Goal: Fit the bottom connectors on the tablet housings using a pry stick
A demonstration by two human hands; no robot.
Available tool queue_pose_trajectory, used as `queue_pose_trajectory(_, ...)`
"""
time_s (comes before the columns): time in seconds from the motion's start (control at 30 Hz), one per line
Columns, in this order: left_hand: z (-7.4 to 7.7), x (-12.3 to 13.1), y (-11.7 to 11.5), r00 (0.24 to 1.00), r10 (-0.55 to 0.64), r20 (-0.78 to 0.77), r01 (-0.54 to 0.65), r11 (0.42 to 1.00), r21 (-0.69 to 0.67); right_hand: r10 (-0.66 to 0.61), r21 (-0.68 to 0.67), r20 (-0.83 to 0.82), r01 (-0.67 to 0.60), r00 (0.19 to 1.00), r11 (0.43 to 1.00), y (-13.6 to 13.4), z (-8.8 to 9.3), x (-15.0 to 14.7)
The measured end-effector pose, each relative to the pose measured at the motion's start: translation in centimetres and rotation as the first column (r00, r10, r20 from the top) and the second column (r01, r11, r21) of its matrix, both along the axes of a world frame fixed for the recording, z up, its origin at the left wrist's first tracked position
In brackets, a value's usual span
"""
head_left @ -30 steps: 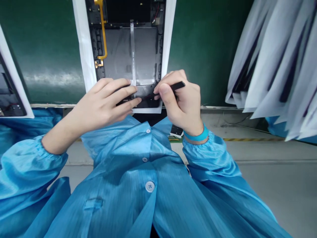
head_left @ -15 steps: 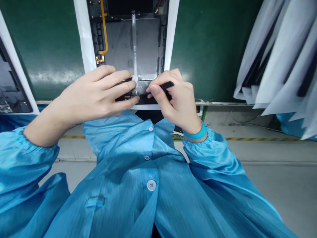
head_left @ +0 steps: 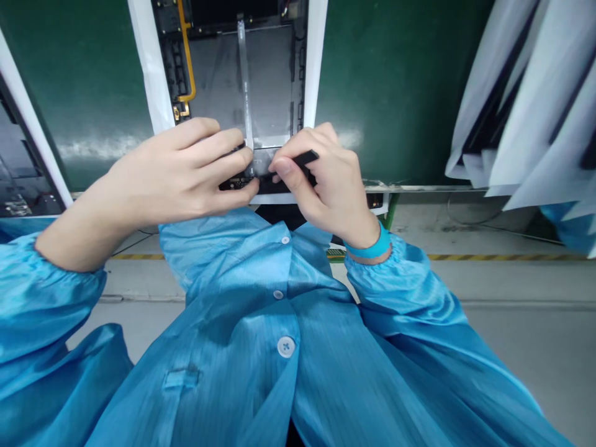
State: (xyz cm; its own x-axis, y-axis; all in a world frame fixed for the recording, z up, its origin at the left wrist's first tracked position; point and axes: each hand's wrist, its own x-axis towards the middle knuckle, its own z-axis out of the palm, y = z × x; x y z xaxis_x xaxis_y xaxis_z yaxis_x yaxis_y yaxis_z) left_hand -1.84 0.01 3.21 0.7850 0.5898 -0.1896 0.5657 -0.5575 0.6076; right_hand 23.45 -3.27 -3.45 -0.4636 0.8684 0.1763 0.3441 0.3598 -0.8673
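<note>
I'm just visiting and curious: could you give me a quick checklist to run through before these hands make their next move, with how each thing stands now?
1. Black tool gripped: ok, pinched between the right hand's thumb and fingers.
2. Tool's working tip in sight: not ok, it is lost among the fingers and dark parts.
3. Left hand at the device's near end: ok, its fingers are spread there.
4. Clear ribbon connected at its near end: cannot tell, too small to make out.
5. White sheet under the device: ok, it shows along both sides.
</note>
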Motion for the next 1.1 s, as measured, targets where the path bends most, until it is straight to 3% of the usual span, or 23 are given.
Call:
queue_pose_trajectory(0.17, -0.2, -0.6, -0.1, 1.000, -0.013, 0.004, 0.013, 0.999, 0.046, -0.005, 0.008, 0.010, 0.005, 1.000, 1.000, 0.0, 0.1, 0.0)
queue_pose_trajectory(0.33, -0.4, -0.8, -0.1, 0.991, -0.111, -0.079, 0.119, 0.987, 0.111, -0.009, 0.014, 0.020, 0.009, 1.000, 1.000, -0.1, 0.2, 0.0)
queue_pose_trajectory(0.53, -0.5, -0.6, -0.4, 0.998, -0.044, -0.054, 0.050, 0.991, 0.125, -0.011, 0.025, 0.009, 0.011, 1.000, 1.000, -0.1, 0.0, -0.1)
queue_pose_trajectory(0.67, -0.6, -0.4, -0.4, 0.986, -0.107, -0.132, 0.124, 0.984, 0.128, -0.001, 0.024, 0.006, 0.001, 1.000, 1.000, 0.0, -0.1, -0.1)
queue_pose_trajectory(0.8, -0.7, -0.5, -0.4, 0.991, -0.090, -0.102, 0.105, 0.983, 0.149, -0.004, 0.050, 0.005, 0.004, 1.000, 0.999, 0.0, -0.1, 0.0)
queue_pose_trajectory(1.0, -0.9, -1.2, -0.9, 0.966, -0.194, -0.171, 0.234, 0.939, 0.252, 0.017, 0.110, -0.006, -0.017, 1.000, 0.994, 0.1, -0.4, 0.0)
queue_pose_trajectory(1.1, -1.5, -1.8, -1.6, 0.985, -0.140, -0.098, 0.162, 0.948, 0.275, 0.027, 0.125, 0.000, -0.027, 1.000, 0.992, 0.2, -0.7, -0.1)
